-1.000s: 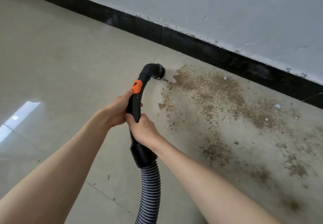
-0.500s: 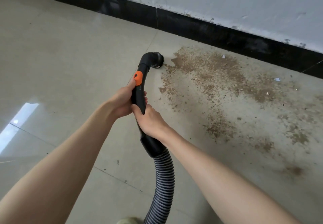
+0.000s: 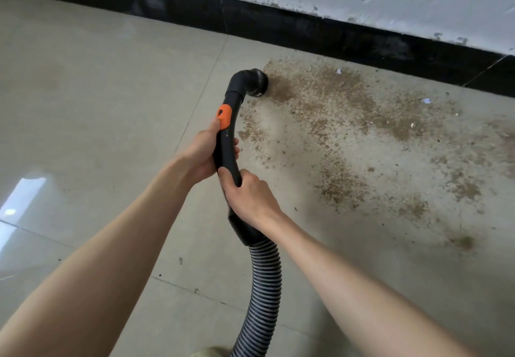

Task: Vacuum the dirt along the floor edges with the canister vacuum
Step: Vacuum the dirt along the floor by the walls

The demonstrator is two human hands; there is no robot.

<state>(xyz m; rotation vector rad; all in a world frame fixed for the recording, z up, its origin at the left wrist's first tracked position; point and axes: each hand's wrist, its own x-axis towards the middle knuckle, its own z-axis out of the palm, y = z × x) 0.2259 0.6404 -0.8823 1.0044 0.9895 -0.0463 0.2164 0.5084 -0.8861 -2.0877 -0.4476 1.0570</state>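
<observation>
- Vacuum handle point(image 3: 227, 144): left hand point(image 3: 202, 151) and right hand point(image 3: 250, 196) are both gripping it, fingers curled around.
- Nozzle point(image 3: 255, 82) is touching the dirt point(image 3: 334, 97) near the baseboard point(image 3: 306, 30).

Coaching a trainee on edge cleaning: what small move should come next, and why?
Probably sweep the nozzle rightward along the baseboard. It sits at the left end of the dirt patch, which spreads rightward, and both hands grip the wand.
</observation>
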